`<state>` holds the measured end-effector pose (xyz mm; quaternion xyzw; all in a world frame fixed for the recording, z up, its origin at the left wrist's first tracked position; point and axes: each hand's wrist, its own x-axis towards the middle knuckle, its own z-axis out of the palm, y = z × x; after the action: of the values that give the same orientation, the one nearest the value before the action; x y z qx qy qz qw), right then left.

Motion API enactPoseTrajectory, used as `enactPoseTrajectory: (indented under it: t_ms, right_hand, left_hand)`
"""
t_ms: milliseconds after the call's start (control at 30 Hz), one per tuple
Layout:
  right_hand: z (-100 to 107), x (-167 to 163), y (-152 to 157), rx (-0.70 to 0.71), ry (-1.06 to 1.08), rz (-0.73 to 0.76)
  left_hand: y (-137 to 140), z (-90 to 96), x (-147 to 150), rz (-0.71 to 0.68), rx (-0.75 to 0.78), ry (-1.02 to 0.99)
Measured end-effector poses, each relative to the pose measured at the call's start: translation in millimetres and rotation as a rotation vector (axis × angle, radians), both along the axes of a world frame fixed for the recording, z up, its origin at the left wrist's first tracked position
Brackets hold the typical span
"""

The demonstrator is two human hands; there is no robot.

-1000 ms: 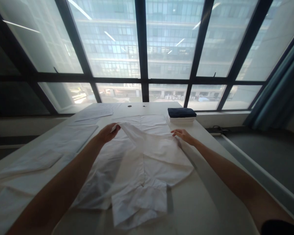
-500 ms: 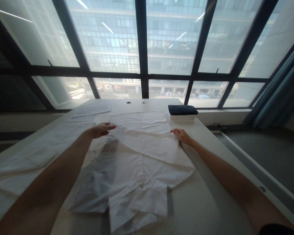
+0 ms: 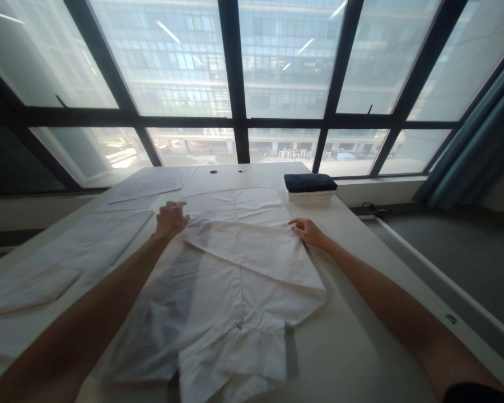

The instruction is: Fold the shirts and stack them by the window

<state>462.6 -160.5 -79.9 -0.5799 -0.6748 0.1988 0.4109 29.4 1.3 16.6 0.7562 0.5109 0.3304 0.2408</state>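
A white garment (image 3: 252,257) lies on the white table, its upper part folded across itself. A seam runs down its middle, and a crumpled narrower section (image 3: 239,341) is near the front. Beside the garment's left edge, my left hand (image 3: 172,217) is raised a little, its fingers bent and apart, with no cloth between them. My right hand (image 3: 309,232) rests at the garment's right edge by the fold. Its thumb and index finger are parted, and the fingertips touch or nearly touch the cloth.
A folded dark blue cloth (image 3: 311,182) tops a stack of folded white cloth (image 3: 311,196) at the table's back right. More white cloth (image 3: 88,238) lies flat along the left, with white sheets (image 3: 147,184) behind it. Windows (image 3: 281,56) and a blue curtain (image 3: 466,140) stand beyond.
Both hands pinched the fold's ends before; now the fold lies flatter. My left hand has let go and turned, moving slightly left. My right fingers have loosened. The view has shifted slightly.
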Motion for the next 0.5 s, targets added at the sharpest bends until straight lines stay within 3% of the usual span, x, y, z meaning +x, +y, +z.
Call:
enactPoseTrajectory:
  t_ms: [33,67,200,267,367,500]
  right_hand:
    - [0.2,0.3,-0.1,0.003,-0.011,0.0]
    - [0.4,0.7,-0.3,0.006,-0.024,0.001]
    - [1.8,1.2,-2.6,0.019,-0.058,-0.003]
    - [3.0,-0.4,-4.8,0.021,-0.079,-0.025]
    - [4.8,-4.5,-7.7,0.039,-0.179,-0.088]
    - [5.3,-8.0,-6.9,0.03,-0.35,-0.15]
  left_hand:
    - [-13.3,0.2,18.6,0.067,0.125,0.1]
    - [-31.5,0.4,39.7,0.013,0.205,0.174]
    - [-140.1,-5.7,129.8,-0.655,0.417,0.338]
    - [-194.1,-14.0,165.6,-0.847,0.512,0.425]
    - [-242.6,-31.1,199.3,-0.929,0.628,0.525]
    - [-251.4,-53.8,215.0,-0.97,0.718,0.555]
